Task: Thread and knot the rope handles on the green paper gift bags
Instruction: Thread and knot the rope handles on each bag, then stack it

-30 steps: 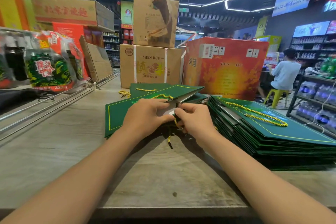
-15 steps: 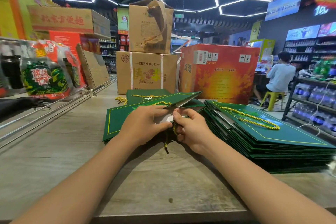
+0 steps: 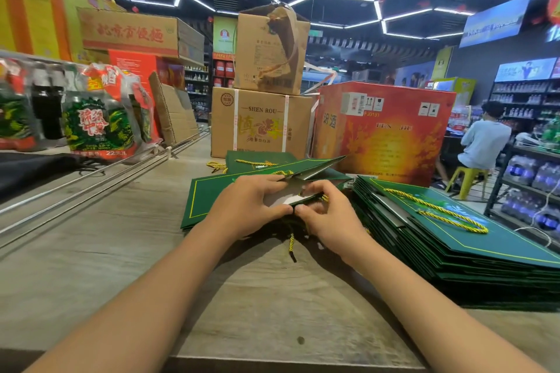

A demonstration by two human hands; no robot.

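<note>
Head view: my left hand (image 3: 245, 209) and right hand (image 3: 328, 216) pinch the green bag's (image 3: 212, 194) open mouth; yellow rope (image 3: 291, 244) dangles below, stack of bags (image 3: 454, 239) right of it.

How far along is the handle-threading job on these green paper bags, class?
Done: at least one flat green bag behind already carries a yellow rope handle. In hand: the left hand holds the open green paper bag while the right hand works its yellow rope. Left: apparently much of the stack of green bags.
</note>
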